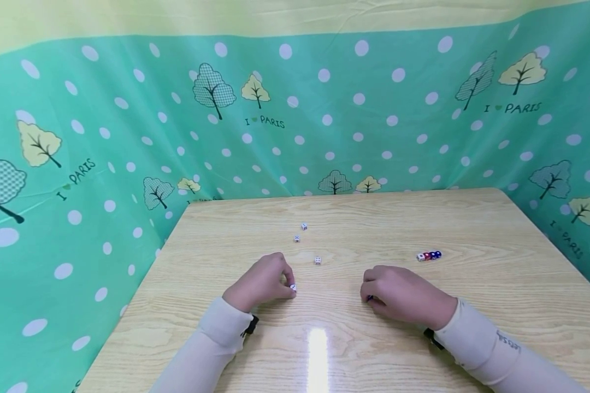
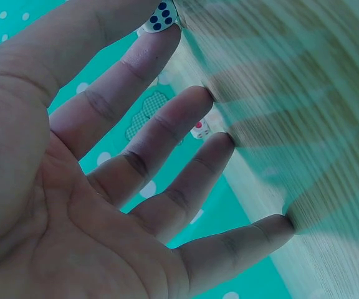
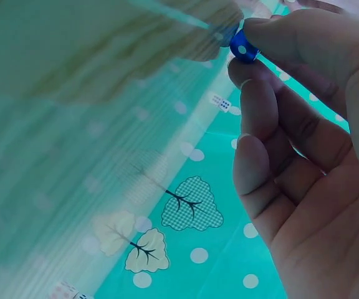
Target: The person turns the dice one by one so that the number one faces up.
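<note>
Near the middle of the table, my left hand (image 1: 266, 279) pinches a white die (image 1: 293, 287) between thumb and index finger. In the left wrist view this die (image 2: 162, 17) shows a face with dark blue pips, and the other fingertips rest on the tabletop. To the right, my right hand (image 1: 404, 290) pinches a blue die (image 3: 244, 48) with white pips by thumb and index finger, touching or very close to the wood. Its remaining fingers curl in. From the head view the hand mostly hides this blue die (image 1: 370, 298).
Three loose white dice lie beyond my left hand: a far one (image 1: 304, 226), a middle one (image 1: 297, 238) and a nearer one (image 1: 317, 260). Behind my right hand stands a short row with a white die (image 1: 420, 257), a red die (image 1: 426, 256) and blue dice (image 1: 438, 254). A patterned curtain (image 1: 275, 147) surrounds the wooden table (image 1: 216, 234).
</note>
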`<state>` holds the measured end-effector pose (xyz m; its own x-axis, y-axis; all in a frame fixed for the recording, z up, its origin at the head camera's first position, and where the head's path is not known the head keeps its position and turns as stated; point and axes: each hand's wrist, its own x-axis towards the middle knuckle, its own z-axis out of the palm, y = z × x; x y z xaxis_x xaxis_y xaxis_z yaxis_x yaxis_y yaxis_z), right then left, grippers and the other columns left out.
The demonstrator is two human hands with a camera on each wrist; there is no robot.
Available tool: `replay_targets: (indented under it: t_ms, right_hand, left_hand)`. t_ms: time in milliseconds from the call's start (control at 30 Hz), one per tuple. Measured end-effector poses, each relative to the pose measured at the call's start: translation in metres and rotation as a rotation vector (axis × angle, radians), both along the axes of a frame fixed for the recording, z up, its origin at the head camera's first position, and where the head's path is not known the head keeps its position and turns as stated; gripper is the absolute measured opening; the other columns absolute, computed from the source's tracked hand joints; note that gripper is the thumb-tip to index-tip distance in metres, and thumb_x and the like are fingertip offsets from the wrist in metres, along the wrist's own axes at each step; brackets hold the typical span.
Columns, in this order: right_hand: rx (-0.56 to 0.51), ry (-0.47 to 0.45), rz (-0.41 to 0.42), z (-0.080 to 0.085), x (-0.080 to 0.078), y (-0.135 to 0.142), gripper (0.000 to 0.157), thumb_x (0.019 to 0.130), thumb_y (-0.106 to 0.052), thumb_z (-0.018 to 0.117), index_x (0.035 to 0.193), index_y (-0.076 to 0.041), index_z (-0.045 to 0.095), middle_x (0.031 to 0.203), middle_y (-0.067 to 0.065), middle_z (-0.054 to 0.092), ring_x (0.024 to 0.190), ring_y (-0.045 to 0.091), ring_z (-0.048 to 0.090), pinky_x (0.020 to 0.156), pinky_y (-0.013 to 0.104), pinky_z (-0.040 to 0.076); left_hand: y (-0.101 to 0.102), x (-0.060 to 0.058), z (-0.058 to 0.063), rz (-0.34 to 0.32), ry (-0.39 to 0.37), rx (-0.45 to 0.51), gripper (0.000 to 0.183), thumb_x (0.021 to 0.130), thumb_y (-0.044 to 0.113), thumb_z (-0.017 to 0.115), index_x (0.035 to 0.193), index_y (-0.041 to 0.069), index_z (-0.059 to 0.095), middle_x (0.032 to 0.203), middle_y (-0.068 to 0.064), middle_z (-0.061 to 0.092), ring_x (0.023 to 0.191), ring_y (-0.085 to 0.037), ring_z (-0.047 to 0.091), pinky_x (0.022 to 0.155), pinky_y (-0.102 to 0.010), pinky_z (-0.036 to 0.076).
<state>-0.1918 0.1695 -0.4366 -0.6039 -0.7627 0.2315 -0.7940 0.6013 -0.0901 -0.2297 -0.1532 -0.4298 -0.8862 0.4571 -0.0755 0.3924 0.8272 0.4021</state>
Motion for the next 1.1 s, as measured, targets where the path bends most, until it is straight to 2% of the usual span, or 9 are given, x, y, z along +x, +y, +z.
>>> replay_targets:
  t_ms: [133,300,533,667,833,1100]
  right_hand:
    - [-0.024,0.008,-0.014,-0.001,-0.002,0.001,0.016,0.084,-0.012,0.083,0.083,-0.025,0.074,0.081,-0.014,0.064,0.075,-0.002,0.054,0.068,0.022,0.053]
    - [-0.063,-0.047,-0.046,0.000,-0.005,0.004,0.016,0.085,-0.014,0.083,0.085,-0.026,0.073,0.084,-0.017,0.065,0.077,-0.001,0.056,0.071,0.022,0.054]
    - [-0.130,-0.199,-0.050,-0.001,-0.011,0.010,0.016,0.088,-0.018,0.083,0.102,-0.024,0.078,0.097,-0.016,0.071,0.088,0.000,0.063,0.079,0.025,0.057]
    - [-0.164,-0.294,-0.058,-0.003,-0.014,0.013,0.018,0.089,-0.017,0.082,0.105,-0.024,0.078,0.099,-0.015,0.072,0.090,0.000,0.065,0.080,0.025,0.057]
    - [-0.159,-0.357,-0.091,-0.002,-0.015,0.015,0.016,0.089,-0.018,0.082,0.104,-0.025,0.078,0.099,-0.016,0.073,0.091,0.000,0.067,0.080,0.027,0.058]
    - [-0.150,-0.384,-0.113,-0.002,-0.016,0.018,0.016,0.087,-0.014,0.084,0.092,-0.027,0.076,0.090,-0.019,0.069,0.081,-0.004,0.060,0.075,0.024,0.056]
  left_hand:
    - [0.000,0.000,0.000,-0.005,-0.002,0.003,0.022,0.079,0.020,0.091,0.068,0.025,0.072,0.092,0.002,0.059,0.079,-0.016,0.052,0.074,-0.033,0.045]
    - [0.000,-0.001,0.000,-0.007,0.001,-0.006,0.023,0.079,0.022,0.091,0.068,0.026,0.071,0.093,0.003,0.059,0.079,-0.016,0.052,0.072,-0.032,0.045]
    - [-0.001,-0.001,0.001,-0.002,-0.008,0.000,0.022,0.079,0.022,0.091,0.068,0.025,0.072,0.093,0.002,0.059,0.079,-0.016,0.051,0.071,-0.032,0.044]
    - [-0.001,-0.001,0.002,-0.004,-0.005,0.000,0.022,0.079,0.022,0.091,0.068,0.025,0.072,0.094,0.001,0.059,0.079,-0.017,0.051,0.072,-0.032,0.044]
    - [-0.001,0.000,0.002,-0.011,0.003,-0.003,0.022,0.079,0.022,0.091,0.068,0.025,0.072,0.093,0.001,0.060,0.078,-0.016,0.052,0.072,-0.032,0.045]
    - [-0.001,0.000,0.001,0.001,-0.007,-0.010,0.021,0.079,0.022,0.091,0.069,0.026,0.072,0.095,0.000,0.060,0.080,-0.016,0.051,0.073,-0.032,0.044]
